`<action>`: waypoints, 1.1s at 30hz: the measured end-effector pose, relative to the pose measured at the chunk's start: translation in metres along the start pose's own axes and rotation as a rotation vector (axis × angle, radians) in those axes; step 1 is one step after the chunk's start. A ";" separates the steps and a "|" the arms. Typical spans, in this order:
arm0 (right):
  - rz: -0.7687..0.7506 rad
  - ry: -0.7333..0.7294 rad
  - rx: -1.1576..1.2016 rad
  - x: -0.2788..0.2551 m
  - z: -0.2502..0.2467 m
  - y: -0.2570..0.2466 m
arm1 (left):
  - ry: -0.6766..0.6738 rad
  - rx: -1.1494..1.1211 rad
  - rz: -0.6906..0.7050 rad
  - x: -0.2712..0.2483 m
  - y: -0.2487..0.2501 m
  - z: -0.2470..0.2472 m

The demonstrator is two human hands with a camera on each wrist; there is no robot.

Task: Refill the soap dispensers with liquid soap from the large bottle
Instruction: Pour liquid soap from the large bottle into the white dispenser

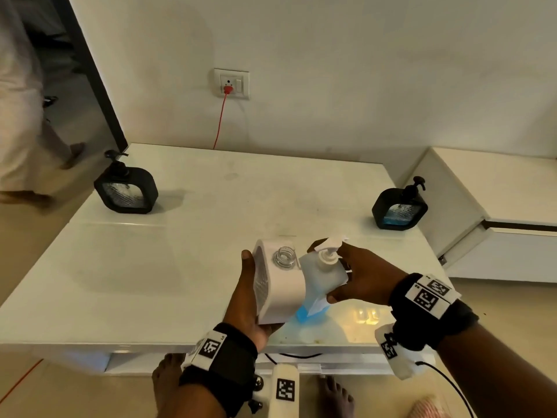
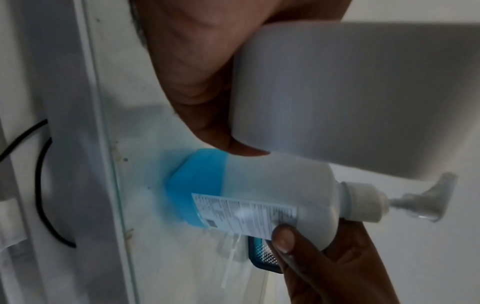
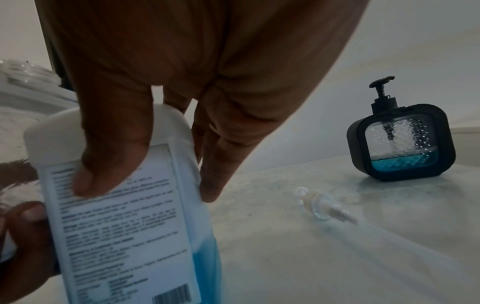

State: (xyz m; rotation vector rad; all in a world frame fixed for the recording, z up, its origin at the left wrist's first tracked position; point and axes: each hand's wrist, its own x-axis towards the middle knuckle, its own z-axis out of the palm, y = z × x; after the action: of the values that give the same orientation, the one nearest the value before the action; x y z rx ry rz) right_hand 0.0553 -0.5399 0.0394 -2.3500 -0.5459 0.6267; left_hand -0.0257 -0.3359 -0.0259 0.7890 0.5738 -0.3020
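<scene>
My left hand [image 1: 242,300] grips a white soap dispenser [image 1: 278,285] from its left side, just above the table's front edge. Its pump is off and the clear neck [image 1: 283,256] is uncovered. My right hand [image 1: 361,276] holds the large translucent bottle [image 1: 321,274] right beside it, thumb on the back label [image 3: 116,216]. The bottle's white pump [image 1: 327,256] is still on, and blue soap [image 2: 197,185] fills only the bottom. The bottle's base is down at the table, touching or nearly so. A loose pump [image 3: 322,205] lies on the table to the right.
Two black dispensers stand on the white table [image 1: 180,251]: one at the far left [image 1: 125,191], one at the far right [image 1: 399,208] with a little blue soap in it. A red cord [image 1: 221,116] hangs from the wall socket. A low white cabinet [image 1: 497,206] stands to the right.
</scene>
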 end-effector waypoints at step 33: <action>0.319 0.385 0.257 0.009 -0.030 -0.075 | -0.038 -0.039 0.067 0.011 -0.009 0.000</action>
State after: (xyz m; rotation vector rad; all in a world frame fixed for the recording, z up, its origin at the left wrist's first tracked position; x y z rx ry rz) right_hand 0.0633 -0.4956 0.1080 -2.2449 0.0803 0.3402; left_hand -0.0207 -0.3424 -0.0377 0.7615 0.5149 -0.2434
